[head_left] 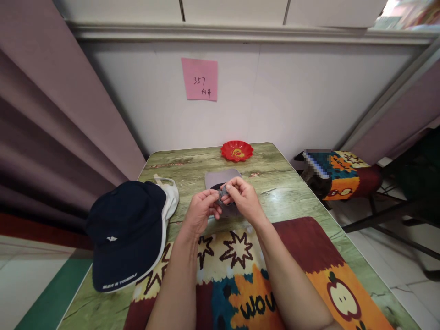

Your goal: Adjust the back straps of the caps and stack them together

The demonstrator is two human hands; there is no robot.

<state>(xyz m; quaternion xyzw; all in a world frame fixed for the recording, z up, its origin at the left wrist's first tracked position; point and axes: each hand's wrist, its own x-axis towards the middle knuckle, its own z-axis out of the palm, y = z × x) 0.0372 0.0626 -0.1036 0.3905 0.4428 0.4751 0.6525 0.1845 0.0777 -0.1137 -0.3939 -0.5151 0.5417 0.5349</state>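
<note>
Table (pixel 287 195): green wood grain, streaked darker, brownish patches. By far edge, dish (pixel 247 150): glossy red, gold motif. Mid-table, small cap (pixel 220 177): greyish mauve. At left edge, big cap (pixel 125 220): deep navy, white lettering, white trim round the brim. Along near edge, mat (pixel 299 240): maroon, teal, orange; cream with brown starbursts; cream apple outlined maroon; black "WOW" on orange.
</note>
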